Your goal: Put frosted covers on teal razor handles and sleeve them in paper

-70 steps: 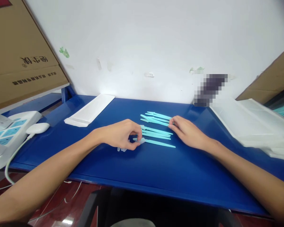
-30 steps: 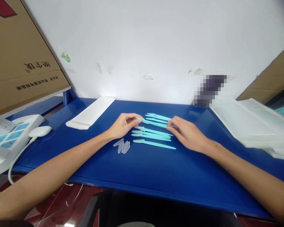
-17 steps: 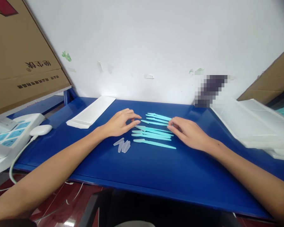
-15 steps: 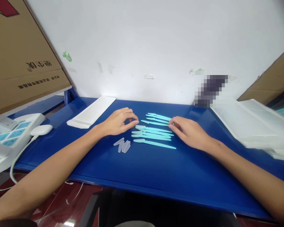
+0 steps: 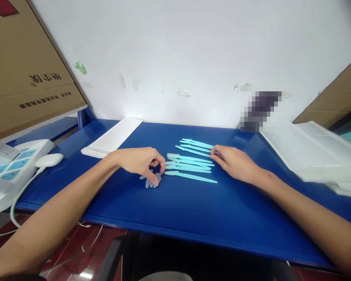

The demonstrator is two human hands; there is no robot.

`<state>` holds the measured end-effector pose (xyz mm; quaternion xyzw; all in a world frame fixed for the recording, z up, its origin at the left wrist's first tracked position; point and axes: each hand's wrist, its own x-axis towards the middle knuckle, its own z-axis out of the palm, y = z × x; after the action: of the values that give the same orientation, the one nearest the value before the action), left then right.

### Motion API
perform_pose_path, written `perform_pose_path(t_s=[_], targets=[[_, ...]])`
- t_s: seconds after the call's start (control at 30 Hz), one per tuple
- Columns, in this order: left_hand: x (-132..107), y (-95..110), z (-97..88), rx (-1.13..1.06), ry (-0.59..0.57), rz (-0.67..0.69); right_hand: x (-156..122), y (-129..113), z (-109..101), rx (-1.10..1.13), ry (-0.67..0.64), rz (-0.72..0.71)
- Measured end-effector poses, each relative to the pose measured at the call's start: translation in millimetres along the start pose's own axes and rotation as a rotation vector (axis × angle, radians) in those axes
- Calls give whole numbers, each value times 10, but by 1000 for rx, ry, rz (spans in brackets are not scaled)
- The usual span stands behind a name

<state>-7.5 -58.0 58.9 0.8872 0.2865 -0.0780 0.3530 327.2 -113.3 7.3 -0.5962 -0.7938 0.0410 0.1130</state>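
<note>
Several slim teal plastic sticks [image 5: 190,160] lie side by side in the middle of the blue table [image 5: 193,207]. A small heap of clear caps [image 5: 148,182] lies just left of them. My left hand [image 5: 139,160] is curled over that heap, with thumb and fingertips pinched together on a clear cap. My right hand [image 5: 235,163] rests at the right ends of the sticks, its fingertips closed on the end of one of the upper sticks. Both forearms lie low over the table.
A long white tray [image 5: 111,137] lies at the back left. Stacked white trays [image 5: 312,156] fill the right side. Cardboard boxes stand at the left [image 5: 26,78] and right [image 5: 333,101]. A power strip [image 5: 11,164] with a white plug [image 5: 49,159] sits beyond the left edge.
My left hand left the tips of the upper sticks and came down and back onto the heap of clear caps. My right hand stayed at the sticks' right ends.
</note>
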Motion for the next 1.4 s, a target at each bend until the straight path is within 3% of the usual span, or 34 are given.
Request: perform_pose_path(t_s=[0.1,0.37,0.57,0.7,1.0,1.17,1.3,1.4], targets=[[7,15,16,13,9,25,-3,8,19,5,15,-21],[55,14,50,51,220,150,-25,-27,1,20,67,-43],[73,6,74,57,164,138,-20,-46,-10,37,74,-45],[51,4,52,83,200,158,-9,-43,-1,45,78,-23],[24,-32,14,139,250,169,31,15,-19,152,256,-132],[-3,-48,-37,114,413,131,15,32,-64,157,266,-159],[36,-74,-32,-38,599,108,10,26,-57,188,250,-105],[150,-166,15,-199,776,123,26,2,-47,336,281,-55]])
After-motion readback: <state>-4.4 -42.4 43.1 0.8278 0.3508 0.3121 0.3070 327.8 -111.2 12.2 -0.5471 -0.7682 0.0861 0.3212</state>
